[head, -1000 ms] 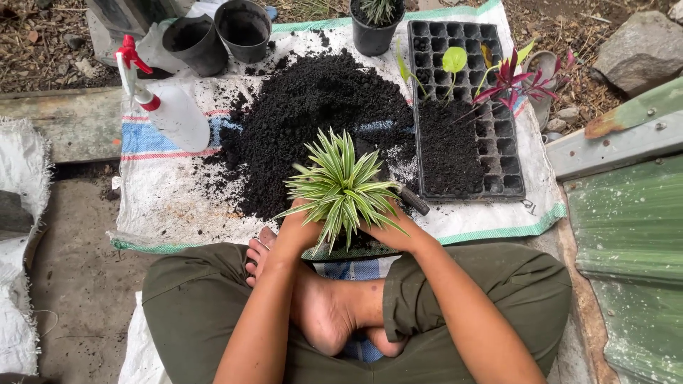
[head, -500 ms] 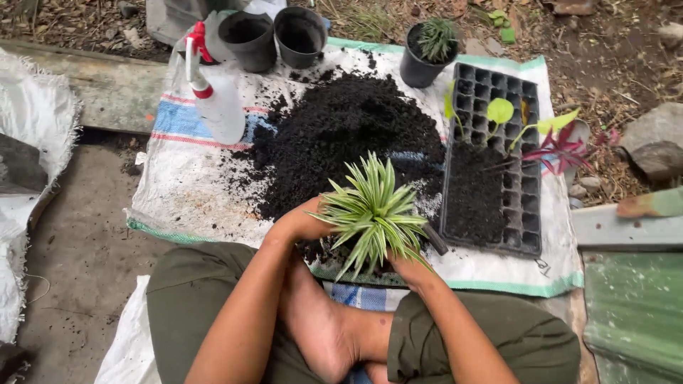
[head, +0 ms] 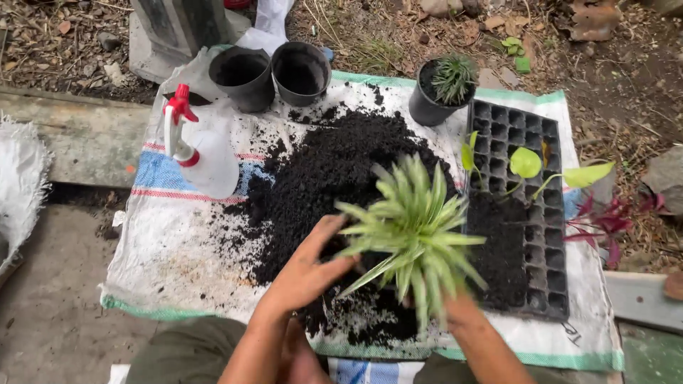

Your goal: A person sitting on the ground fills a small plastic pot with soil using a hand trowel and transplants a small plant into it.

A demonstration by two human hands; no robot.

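Note:
A spiky green-and-cream plant point(head: 413, 231) is held low over the near edge of a black soil heap point(head: 324, 178). My left hand point(head: 309, 270) cups its left side at the base, fingers partly spread against it. My right hand point(head: 455, 313) reaches under the leaves from the right; its fingers are hidden by foliage. The plant's base and any pot under it are out of sight, and the picture is slightly blurred by motion.
The soil lies on a white woven sack point(head: 163, 249). A white spray bottle with a red trigger point(head: 203, 160) stands at left. Two black pots point(head: 242, 75) point(head: 302, 71) stand behind, one potted plant point(head: 445, 89) back right. A black seedling tray point(head: 519, 213) with cuttings lies right.
The view has tilted and drawn nearer to the sack. Both hands have carried the plant forward from above my lap to the soil heap's near edge.

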